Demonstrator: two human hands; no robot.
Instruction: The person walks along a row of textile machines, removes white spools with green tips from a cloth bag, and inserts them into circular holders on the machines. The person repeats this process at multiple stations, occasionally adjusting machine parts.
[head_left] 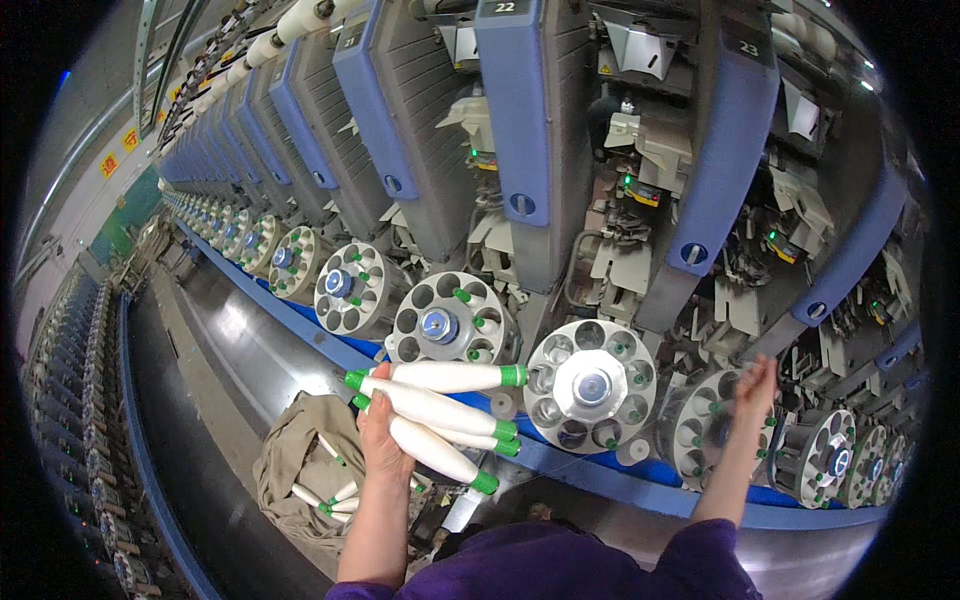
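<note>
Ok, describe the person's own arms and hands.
The left hand and right hand are ungloved. Purple sleeves end well short of the wrists, leaving the forearms bare. No watch shows; the right hand is slightly blurred.

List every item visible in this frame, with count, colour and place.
Held bobbins: at least four, white with green ends, in the left hand
Round magazines: a long row, pale grey, below the columns
Green tube ends: many, green, inside magazine holes
Machine columns: many, blue fronts, along the row
Rail: one, blue, along the magazines' near side
Cloth: one, beige, lower left
Loose bobbins: several, white and green, on the cloth
Indicator lights: several, green, between columns
Left hand: one, bare, lower centre-left
Right hand: one, bare, blurred, right side
Sleeves: two, purple, lower edge
</note>
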